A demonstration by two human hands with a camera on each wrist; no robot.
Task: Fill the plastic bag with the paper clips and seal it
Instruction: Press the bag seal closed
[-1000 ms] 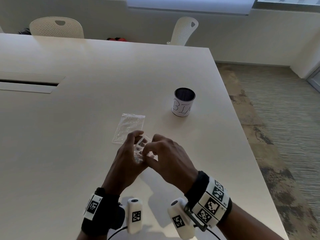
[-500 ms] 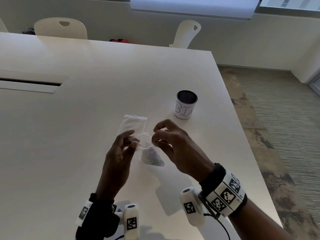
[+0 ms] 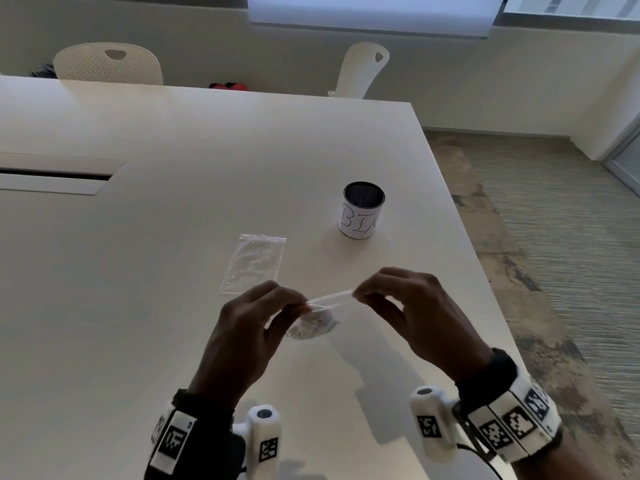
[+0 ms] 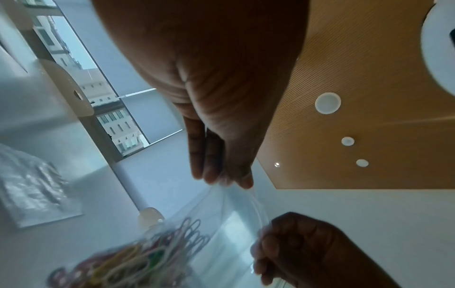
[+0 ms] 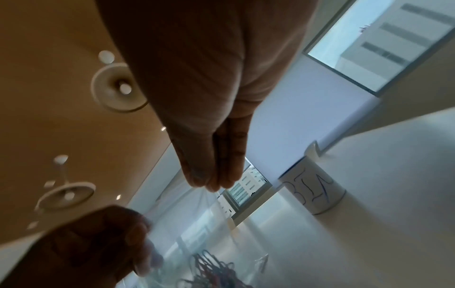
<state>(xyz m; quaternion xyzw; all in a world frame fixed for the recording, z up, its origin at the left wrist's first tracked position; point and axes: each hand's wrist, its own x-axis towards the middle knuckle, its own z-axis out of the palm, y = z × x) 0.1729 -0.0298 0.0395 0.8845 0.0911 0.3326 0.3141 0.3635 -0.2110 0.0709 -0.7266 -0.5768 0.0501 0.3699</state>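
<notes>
a clear plastic bag [image 3: 317, 318] is held up just above the desk [image 3: 138, 271], nearest the viewer, and serves here as the landmark. its left top corner is pinched by the left hand [image 3: 242, 334], whose fingers [image 4: 211, 167] are closed together with the thumb on the film. its right top corner is pinched the same way by the right hand [image 3: 412, 310], whose fingers [image 5: 216, 175] are pressed to the thumb. the top edge of the bag is stretched nearly straight between the two hands; whether the strip is pressed shut cannot be told. a bunch of coloured paper clips [image 4: 138, 259] is seen inside the bag, gathered in its lower part, which hangs below the stretched edge. whether the bottom of the bag touches the desk cannot be told. marker bands and small white camera units are worn on both wrists, nearer than the bag.

just beyond the bag and slightly to its left, a second clear bag [image 3: 254, 263] is laid flat on the desk. farther beyond the bag and to its right, a round tin [image 3: 362, 214] wrapped in white paper with handwritten letters is stood upright, well apart from both bags. far beyond the bag, past the far edge of the desk, two white chairs [image 3: 107, 64] are set against the wall.
</notes>
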